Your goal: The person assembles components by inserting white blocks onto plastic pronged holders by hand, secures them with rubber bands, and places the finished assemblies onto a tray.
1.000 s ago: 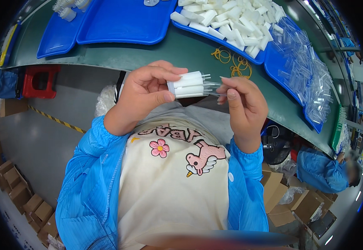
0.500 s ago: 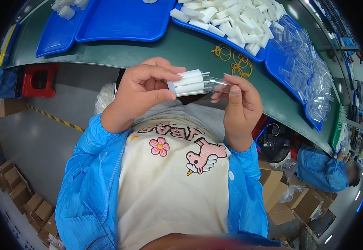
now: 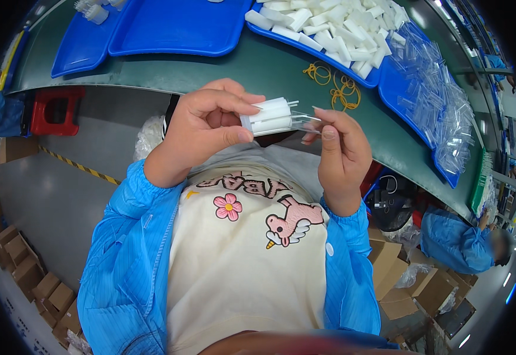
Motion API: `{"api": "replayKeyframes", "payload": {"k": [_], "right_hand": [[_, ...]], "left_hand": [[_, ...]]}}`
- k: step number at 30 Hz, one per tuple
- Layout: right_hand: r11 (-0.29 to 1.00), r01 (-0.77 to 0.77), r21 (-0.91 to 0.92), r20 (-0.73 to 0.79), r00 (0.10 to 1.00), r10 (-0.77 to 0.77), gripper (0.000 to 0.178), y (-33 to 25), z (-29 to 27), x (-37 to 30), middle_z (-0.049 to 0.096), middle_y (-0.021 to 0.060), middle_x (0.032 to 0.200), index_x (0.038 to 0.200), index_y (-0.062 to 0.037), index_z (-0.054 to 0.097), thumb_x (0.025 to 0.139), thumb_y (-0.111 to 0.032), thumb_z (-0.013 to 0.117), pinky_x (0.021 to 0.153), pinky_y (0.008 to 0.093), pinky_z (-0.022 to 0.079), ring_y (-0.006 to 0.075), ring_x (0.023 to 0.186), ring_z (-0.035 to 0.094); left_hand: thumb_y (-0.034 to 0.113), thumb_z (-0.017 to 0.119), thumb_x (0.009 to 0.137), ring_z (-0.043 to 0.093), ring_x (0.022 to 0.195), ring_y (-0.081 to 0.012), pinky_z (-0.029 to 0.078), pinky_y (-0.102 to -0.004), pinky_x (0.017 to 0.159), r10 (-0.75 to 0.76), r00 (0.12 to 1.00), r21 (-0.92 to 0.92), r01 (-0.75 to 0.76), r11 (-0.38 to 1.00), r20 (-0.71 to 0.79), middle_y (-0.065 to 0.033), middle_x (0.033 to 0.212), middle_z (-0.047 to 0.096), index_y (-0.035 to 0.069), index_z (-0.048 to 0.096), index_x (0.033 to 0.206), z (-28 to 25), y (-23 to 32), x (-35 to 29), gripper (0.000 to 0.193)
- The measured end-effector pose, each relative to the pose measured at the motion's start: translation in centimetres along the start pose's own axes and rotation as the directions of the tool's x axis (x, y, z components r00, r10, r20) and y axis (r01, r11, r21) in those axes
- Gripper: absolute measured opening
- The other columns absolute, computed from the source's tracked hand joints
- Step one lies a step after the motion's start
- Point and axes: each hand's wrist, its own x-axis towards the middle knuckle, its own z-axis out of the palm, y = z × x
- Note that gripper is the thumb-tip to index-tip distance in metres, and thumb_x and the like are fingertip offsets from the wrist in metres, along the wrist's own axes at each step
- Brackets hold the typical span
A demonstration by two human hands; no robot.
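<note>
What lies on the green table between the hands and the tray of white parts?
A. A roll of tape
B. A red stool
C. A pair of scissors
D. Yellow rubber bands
D: loose yellow rubber bands lie on the bare green table, just this side of the blue tray heaped with white parts and beyond the hands.

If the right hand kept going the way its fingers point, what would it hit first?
Most likely the clear plastic piece at the fingertips of the right hand, then the bundle of white parts held by the left hand. Depth is uncertain.
</note>
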Motion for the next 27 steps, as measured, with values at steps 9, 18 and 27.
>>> {"api": "replayKeyframes", "payload": {"k": [9, 18, 27], "right_hand": [[0.981, -0.041, 0.192, -0.134, 0.989, 0.067, 0.019, 0.7, 2.0, -0.7, 0.063, 0.0146, 0.099, 0.112, 0.0056, 0.061, 0.096, 0.001, 0.053, 0.073, 0.0289, 0.057, 0.0172, 0.082, 0.065], [0.969, -0.067, 0.238, -0.018, 0.997, 0.073, 0.02, 1.5, 1.4, -0.1, 0.064, 0.0149, 0.098, 0.114, 0.0058, 0.059, 0.097, -0.001, 0.053, 0.073, 0.0297, 0.057, 0.0203, 0.086, 0.068], [0.97, -0.027, 0.24, -0.131, 0.99, 0.06, 0.019, 1.6, 2.5, -0.7, 0.067, 0.0156, 0.098, 0.114, 0.0048, 0.058, 0.098, -0.003, 0.052, 0.075, 0.0307, 0.057, 0.0208, 0.087, 0.068]], "left_hand": [[0.007, 0.076, 0.075, 0.057, 0.096, -0.0175, 0.053, -0.029, 0.079, -0.095, 0.99, 0.418, 0.044, 0.907, 0.102, -0.0093, 0.102, 0.057, 0.003, 0.072, 0.106, 0.0, 2.9, 0.5, 0.032], [0.005, 0.074, 0.074, 0.058, 0.092, -0.0177, 0.052, -0.0274, 0.075, -0.201, 0.972, 0.414, 0.132, 0.901, 0.126, -0.0071, 0.096, 0.054, 0.002, 0.072, 0.105, -0.6, 3.8, 0.7, 0.031], [0.003, 0.072, 0.075, 0.057, 0.09, -0.016, 0.051, -0.0257, 0.073, -0.219, 0.972, 0.413, 0.166, 0.896, 0.085, -0.007, 0.095, 0.055, 0.001, 0.072, 0.105, -0.2, 3.9, 0.8, 0.03]]}}
